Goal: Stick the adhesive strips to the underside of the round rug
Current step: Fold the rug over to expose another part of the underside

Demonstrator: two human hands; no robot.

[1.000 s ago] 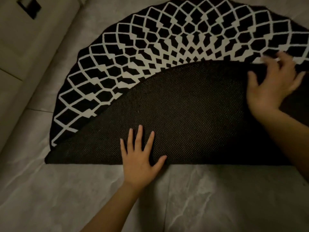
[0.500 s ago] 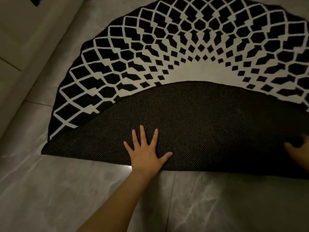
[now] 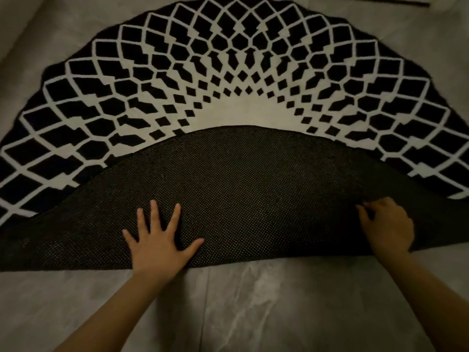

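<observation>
The round rug [image 3: 228, 80], black with a white lattice pattern, lies on the floor with its near half folded back. The fold shows the dark dotted underside [image 3: 253, 189]. My left hand [image 3: 157, 240] rests flat on the underside near the fold line, fingers spread. On the right part of the underside my right hand [image 3: 385, 227] has its fingers curled into the backing, and a crease runs up to its fingertips. No adhesive strips are in view.
Grey marbled floor tiles [image 3: 253, 306] lie in front of the fold and around the rug. A thin dark line [image 3: 380, 1] crosses the floor at the far top right.
My right hand has come off the far flap edge, dropped toward the fold and now sits on the right of the underside. The flap lies lower, showing more pattern. The left hand stays put.
</observation>
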